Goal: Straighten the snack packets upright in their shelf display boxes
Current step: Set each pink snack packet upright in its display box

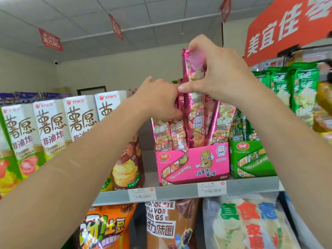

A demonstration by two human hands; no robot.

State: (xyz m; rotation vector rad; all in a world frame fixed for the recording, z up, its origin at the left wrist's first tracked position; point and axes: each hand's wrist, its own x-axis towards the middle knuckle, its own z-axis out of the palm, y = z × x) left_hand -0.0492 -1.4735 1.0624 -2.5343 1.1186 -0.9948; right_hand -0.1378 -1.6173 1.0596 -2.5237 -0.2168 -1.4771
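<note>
A pink display box [193, 163] stands on the top shelf and holds several tall pink snack packets. My right hand [217, 69] pinches the top of one long pink packet [195, 112] that sticks up well above the others. My left hand [159, 97] reaches in from the left and grips the tops of the pink packets behind it [177, 103]. Two shorter pink packets [168, 133] lean at the front left of the box, and another [222, 121] leans to the right.
A green display box [249, 159] of green packets stands right of the pink one. White snack cartons [52, 123] line the shelf to the left, with a brown chip bag [128, 164] beside them. The grey shelf edge [179, 192] carries price tags; bigger bags hang below.
</note>
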